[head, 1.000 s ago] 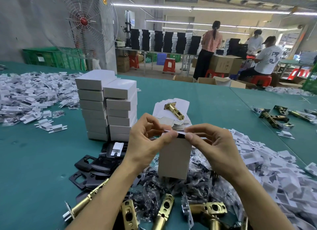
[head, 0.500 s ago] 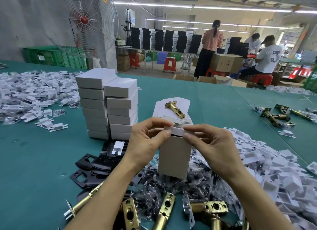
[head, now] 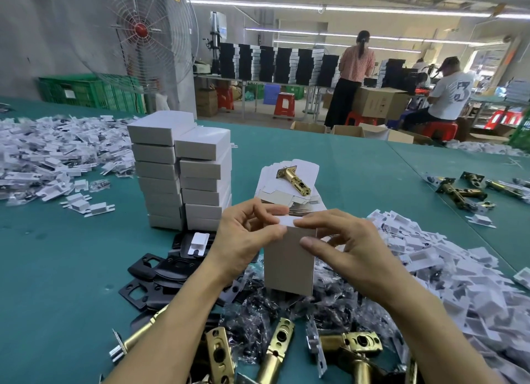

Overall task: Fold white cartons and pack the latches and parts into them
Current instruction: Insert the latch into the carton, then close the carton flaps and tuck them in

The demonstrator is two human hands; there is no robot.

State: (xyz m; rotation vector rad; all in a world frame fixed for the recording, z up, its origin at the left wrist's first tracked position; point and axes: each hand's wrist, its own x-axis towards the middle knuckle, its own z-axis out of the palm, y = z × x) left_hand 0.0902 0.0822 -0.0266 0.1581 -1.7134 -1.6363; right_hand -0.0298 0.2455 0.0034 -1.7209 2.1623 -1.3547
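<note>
A white carton (head: 288, 264) stands upright in front of me on a heap of small plastic bags. My left hand (head: 245, 240) grips its upper left corner, thumb on the front face. My right hand (head: 342, 244) holds the top right, fingers lying over the top flap and thumb on the front. The top flap lies folded down. Two stacks of finished white cartons (head: 183, 180) stand behind on the left. Brass latches (head: 275, 352) lie at the near edge. One more brass latch (head: 295, 178) rests on a pile of flat carton blanks (head: 269, 196).
Black metal plates (head: 155, 274) lie left of the carton. White plastic parts are heaped at the right (head: 447, 272) and far left (head: 48, 154). More brass latches (head: 461, 191) lie far right on the green table (head: 57, 269). A fan and people at work stand beyond.
The carton's top flap has gone from raised to folded down flat. My right fingers have moved over the top of it, and both thumbs have dropped onto the front face.
</note>
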